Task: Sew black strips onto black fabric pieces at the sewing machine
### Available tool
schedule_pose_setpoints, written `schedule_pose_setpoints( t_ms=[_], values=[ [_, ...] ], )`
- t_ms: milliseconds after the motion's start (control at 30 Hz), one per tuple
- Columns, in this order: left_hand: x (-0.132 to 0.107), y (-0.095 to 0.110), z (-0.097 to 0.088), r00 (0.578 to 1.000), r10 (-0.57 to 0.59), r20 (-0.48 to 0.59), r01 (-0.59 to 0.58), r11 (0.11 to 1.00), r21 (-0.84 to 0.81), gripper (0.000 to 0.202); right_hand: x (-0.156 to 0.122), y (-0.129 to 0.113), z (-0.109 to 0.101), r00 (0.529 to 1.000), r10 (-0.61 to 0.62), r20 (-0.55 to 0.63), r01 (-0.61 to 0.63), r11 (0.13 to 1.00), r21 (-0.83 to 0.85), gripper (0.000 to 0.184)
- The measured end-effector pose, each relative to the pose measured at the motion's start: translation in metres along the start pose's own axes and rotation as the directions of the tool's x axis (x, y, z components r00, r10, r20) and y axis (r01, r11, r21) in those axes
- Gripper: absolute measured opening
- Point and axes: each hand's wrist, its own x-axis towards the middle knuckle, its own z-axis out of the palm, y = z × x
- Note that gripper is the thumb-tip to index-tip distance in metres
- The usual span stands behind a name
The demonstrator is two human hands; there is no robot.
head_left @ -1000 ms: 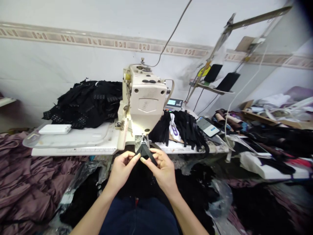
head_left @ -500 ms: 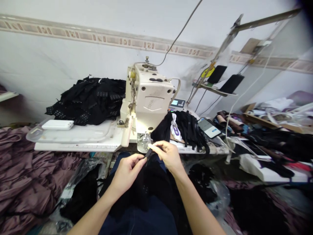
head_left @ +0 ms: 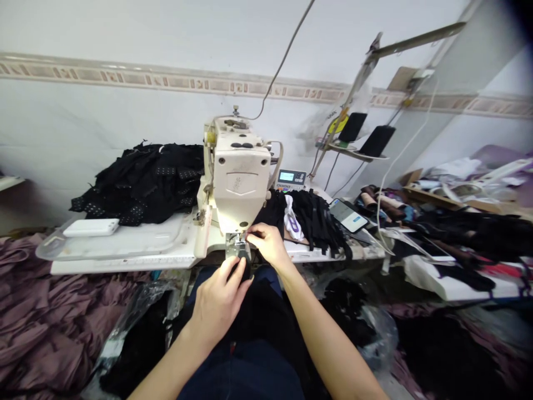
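Note:
A cream sewing machine [head_left: 236, 180] stands on a white table [head_left: 125, 256] in front of me. My left hand [head_left: 220, 300] is closed on a narrow black strap [head_left: 242, 270] just below the presser foot [head_left: 236, 244]. My right hand [head_left: 266, 241] reaches to the foot's right side, fingers pinched on the strap's far end at the needle area. Black fabric lies across my lap under both hands.
A heap of black pieces with hook tape [head_left: 145, 178] lies left of the machine, with a white box [head_left: 91, 226] in front of it. Black straps [head_left: 312, 219] and a phone [head_left: 348, 214] lie to the right. Purple cloth [head_left: 45, 322] fills the left floor.
Both hands have moved up and forward, carrying the black strap from my lap to the presser foot. The right hand now sits beside the needle.

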Motion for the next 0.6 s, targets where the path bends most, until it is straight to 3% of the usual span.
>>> schedule_pose_setpoints(
  t_ms=[267, 367, 467, 600],
  values=[
    [0.010, 0.001, 0.010, 0.998, -0.064, 0.029, 0.061, 0.995, 0.083, 0.038, 0.018, -0.002, 0.008, 0.999, 0.002, -0.053, -0.004, 1.000, -0.025, 0.006],
    [0.014, -0.001, 0.010, 0.995, -0.064, 0.074, 0.059, 0.996, 0.069, 0.039, 0.017, -0.001, 0.011, 0.996, 0.042, -0.075, -0.041, 0.999, 0.027, 0.013],
    [0.011, -0.003, 0.006, 0.994, -0.060, 0.095, 0.061, 0.998, -0.004, 0.039, 0.003, 0.003, 0.015, 0.988, 0.108, -0.110, -0.098, 0.990, 0.097, 0.030],
    [-0.013, -0.014, -0.006, 0.990, -0.140, 0.034, 0.144, 0.954, -0.264, 0.039, -0.042, 0.013, 0.014, 0.944, 0.297, -0.142, -0.251, 0.928, 0.274, 0.046]
  ],
)
